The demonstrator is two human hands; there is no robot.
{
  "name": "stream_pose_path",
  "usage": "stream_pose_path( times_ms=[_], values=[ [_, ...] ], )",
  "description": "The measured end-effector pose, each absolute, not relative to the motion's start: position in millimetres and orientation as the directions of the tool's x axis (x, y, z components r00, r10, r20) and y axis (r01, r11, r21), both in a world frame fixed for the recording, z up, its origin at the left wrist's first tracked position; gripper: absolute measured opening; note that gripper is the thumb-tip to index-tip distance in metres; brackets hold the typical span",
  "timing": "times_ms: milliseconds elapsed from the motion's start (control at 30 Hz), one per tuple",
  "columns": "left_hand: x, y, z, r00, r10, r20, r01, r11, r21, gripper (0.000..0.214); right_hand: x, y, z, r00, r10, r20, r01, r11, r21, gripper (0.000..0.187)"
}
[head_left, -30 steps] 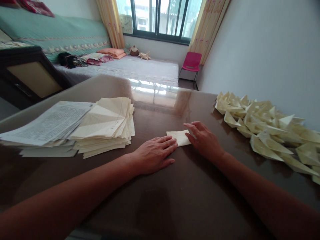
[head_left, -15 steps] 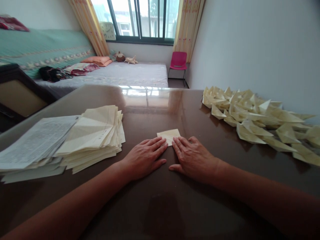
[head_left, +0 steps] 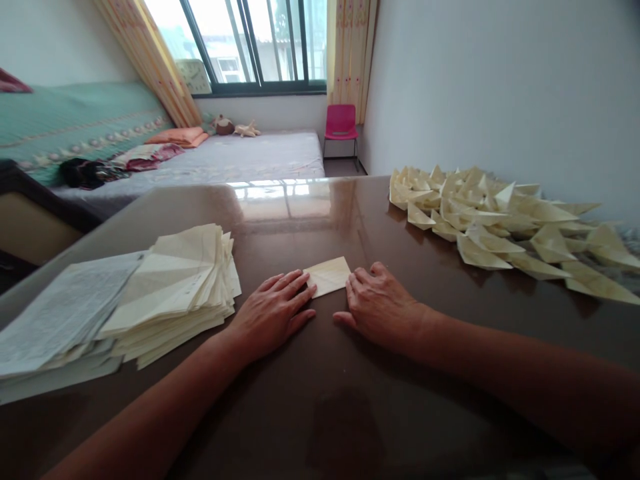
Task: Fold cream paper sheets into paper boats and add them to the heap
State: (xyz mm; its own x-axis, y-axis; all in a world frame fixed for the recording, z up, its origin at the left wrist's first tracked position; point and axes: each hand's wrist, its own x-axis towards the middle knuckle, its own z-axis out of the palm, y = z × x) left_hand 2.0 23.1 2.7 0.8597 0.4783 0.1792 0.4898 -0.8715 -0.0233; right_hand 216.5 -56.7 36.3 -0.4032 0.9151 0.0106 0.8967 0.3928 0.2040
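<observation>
A small folded piece of cream paper (head_left: 329, 275) lies flat on the brown table (head_left: 295, 427), between my hands. The fingertips of my left hand (head_left: 273, 310) rest on its left edge, with the fingers stretched out and the thumb apart. My right hand (head_left: 383, 307) is at the paper's right edge, its fingertips touching or just beside the corner. That hand's fingers are slightly bent and its thumb is spread away. Neither hand grips the paper.
A stack of creased cream sheets (head_left: 175, 287) stands at left, beside printed white sheets (head_left: 65, 313). Folded paper boats (head_left: 500, 220) crowd the right side near the wall. Beyond the table are a bed (head_left: 270, 157) and a pink chair (head_left: 341, 123).
My right hand has slid off the paper's front to its right edge, so more of the paper shows. My left hand stays at the left edge. The view has tilted and shifted right.
</observation>
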Motion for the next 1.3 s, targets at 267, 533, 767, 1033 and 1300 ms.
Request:
stream_pose_path(
  times_ms=[267, 533, 767, 1033, 1300],
  values=[
    [2, 27, 7, 0.883, 0.439, 0.164, 0.445, -0.895, 0.000, 0.041, 225, -38, 4, -0.568, 0.820, 0.070, 0.819, 0.572, -0.043, 0.074],
    [1, 25, 8, 0.880, 0.456, 0.135, 0.465, -0.884, -0.043, 0.043, 239, -27, -1, -0.594, 0.804, -0.025, 0.788, 0.576, -0.216, 0.089],
    [0, 24, 6, 0.857, 0.493, 0.149, 0.505, -0.861, -0.057, 0.048, 249, -20, -5, -0.493, 0.870, 0.001, 0.858, 0.486, -0.169, 0.092],
    [3, 27, 0, 0.815, 0.559, 0.154, 0.571, -0.819, -0.051, 0.056, 252, -16, -6, -0.461, 0.887, -0.018, 0.880, 0.455, -0.137, 0.091],
    [7, 27, -5, 0.741, 0.641, 0.200, 0.653, -0.757, 0.003, 0.061, 256, -7, -7, -0.346, 0.938, 0.009, 0.930, 0.344, -0.128, 0.078]
  ],
)
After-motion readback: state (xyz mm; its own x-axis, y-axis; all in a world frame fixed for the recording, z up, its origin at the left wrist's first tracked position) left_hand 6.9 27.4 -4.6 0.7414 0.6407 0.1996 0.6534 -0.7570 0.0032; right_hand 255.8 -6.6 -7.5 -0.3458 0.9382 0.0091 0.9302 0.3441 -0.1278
